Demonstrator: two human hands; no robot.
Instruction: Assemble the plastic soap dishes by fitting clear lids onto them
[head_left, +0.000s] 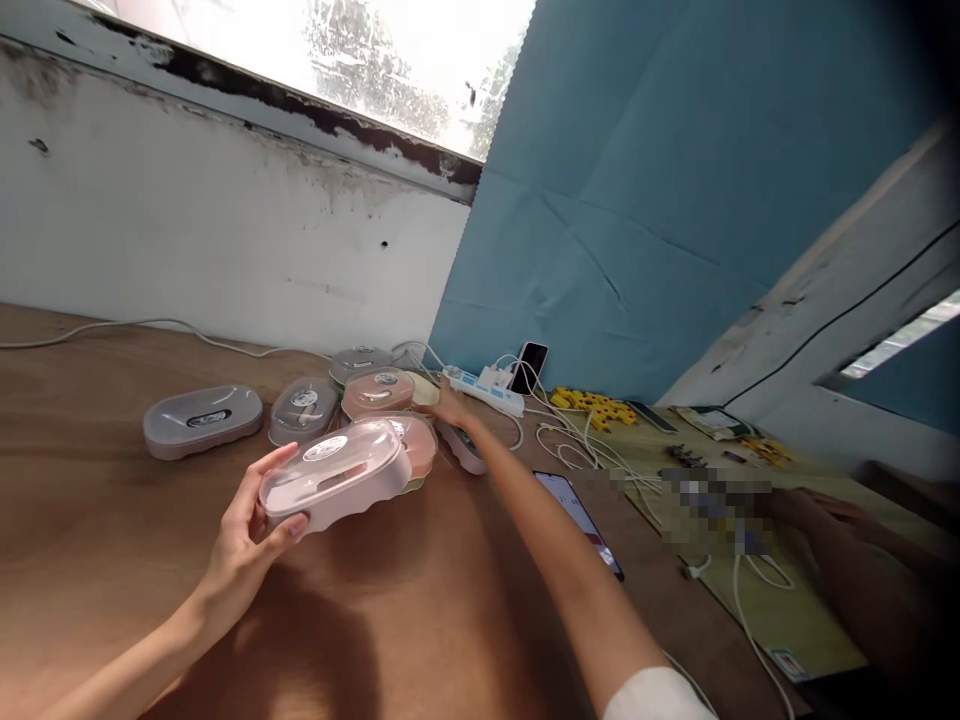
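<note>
My left hand [251, 520] grips one end of a pale pink oval plastic box [337, 480] with a clear lid and a round label, tilted above the table. My right hand [448, 405] reaches to the back of a group of similar boxes. Its fingers close about the edge of a cream box [425, 388], partly hidden by the boxes in front. Near it are a peach box [377, 392], another peach box [420, 440] behind the held one, and a pinkish grey box [461, 447] under my right wrist. Grey boxes [304, 408] stand to the left.
A separate grey box [202, 420] lies farther left on the brown table. A white power strip [484, 388], a propped phone [529, 367], loose cables and a flat phone [577, 522] are at right. Beyond are yellow parts [592, 405] and another person's arm [840, 540].
</note>
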